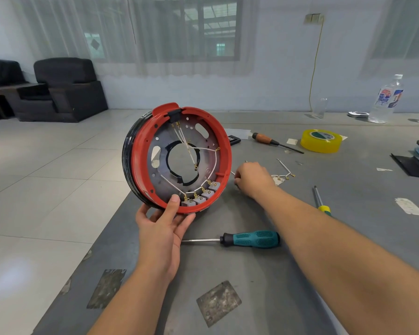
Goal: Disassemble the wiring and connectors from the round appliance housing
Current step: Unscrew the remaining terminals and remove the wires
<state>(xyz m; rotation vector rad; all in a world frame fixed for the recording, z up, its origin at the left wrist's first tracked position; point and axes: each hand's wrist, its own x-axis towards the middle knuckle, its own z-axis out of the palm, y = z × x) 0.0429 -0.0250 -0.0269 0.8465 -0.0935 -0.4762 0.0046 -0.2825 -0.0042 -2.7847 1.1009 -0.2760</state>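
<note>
A round red and black housing stands tilted on its edge at the table's left side, its open face towards me. Inside, white wires with brass terminals run from a black connector at the top to several grey connector blocks along the bottom rim. My left hand grips the lower rim, thumb inside by the blocks. My right hand rests on the table to the right of the housing with fingers curled down; what it holds is hidden. Loose removed wires lie beside it.
A teal-handled screwdriver lies in front of the housing. A yellow-handled screwdriver, a wooden-handled tool, a yellow tape roll, a water bottle and a glass sit to the right. The table's left edge drops to tiled floor.
</note>
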